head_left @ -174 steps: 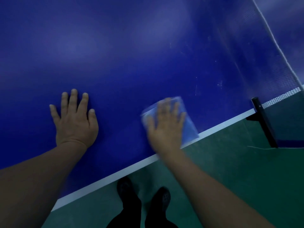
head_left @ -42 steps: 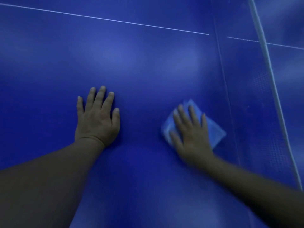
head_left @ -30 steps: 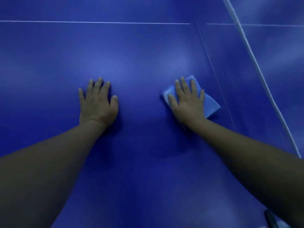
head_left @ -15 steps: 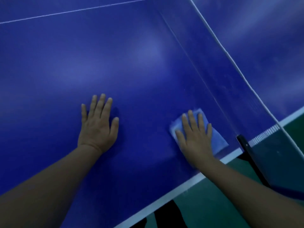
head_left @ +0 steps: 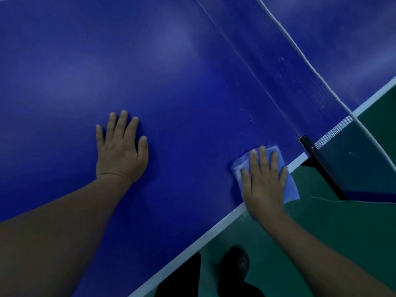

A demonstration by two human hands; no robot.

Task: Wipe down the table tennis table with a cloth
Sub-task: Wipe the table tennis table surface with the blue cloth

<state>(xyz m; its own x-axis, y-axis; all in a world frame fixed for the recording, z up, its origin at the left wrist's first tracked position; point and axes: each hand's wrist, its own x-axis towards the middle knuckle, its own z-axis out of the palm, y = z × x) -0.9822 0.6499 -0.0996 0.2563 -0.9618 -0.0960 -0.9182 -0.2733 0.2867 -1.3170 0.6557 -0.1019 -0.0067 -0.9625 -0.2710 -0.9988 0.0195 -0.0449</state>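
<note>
The blue table tennis table [head_left: 171, 78] fills most of the view, its white side line running diagonally at the lower right. A folded light blue cloth [head_left: 289, 187] lies at the table's near edge and partly overhangs it. My right hand [head_left: 262, 183] presses flat on the cloth with straight fingers. My left hand [head_left: 120, 150] rests flat on the bare table surface to the left, fingers spread.
The net [head_left: 300, 67] crosses the table at the right, held by a black post and clamp [head_left: 319, 161] just right of the cloth. Green floor [head_left: 321, 232] lies beyond the table edge, with my dark shoes [head_left: 235, 262] below.
My right hand has slid the cloth back toward me, from mid-table near the net to the table's side edge. My left hand stays planted flat on the table.
</note>
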